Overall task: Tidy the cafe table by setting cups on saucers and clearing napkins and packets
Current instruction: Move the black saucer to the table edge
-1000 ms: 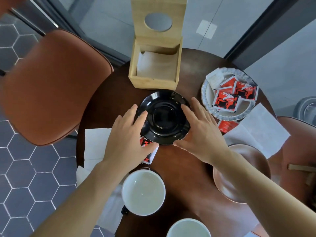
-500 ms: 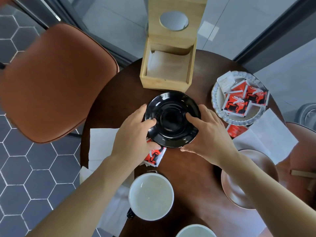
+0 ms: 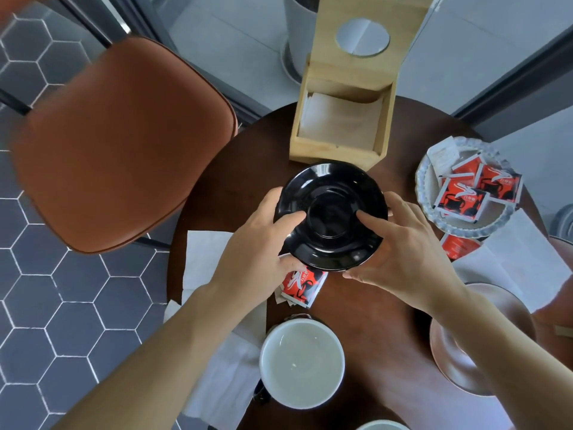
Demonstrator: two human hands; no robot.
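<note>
A black saucer is lifted a little above the round dark table, tilted toward me. My left hand grips its left edge and my right hand grips its right edge, thumbs on top. Red packets lie on the table under its near rim. A white cup with a dark handle stands nearer me. White napkins lie at the table's left edge. A brown saucer sits at the right, partly behind my right forearm.
A wooden napkin holder stands at the back. A pale scalloped dish with red packets sits at the right, with a loose packet and napkins beside it. A brown chair stands left. A second cup's rim shows at the bottom.
Both hands have closed on the black saucer and raised it off the table, uncovering more of the red packets beneath. My head has moved, shifting the scene.
</note>
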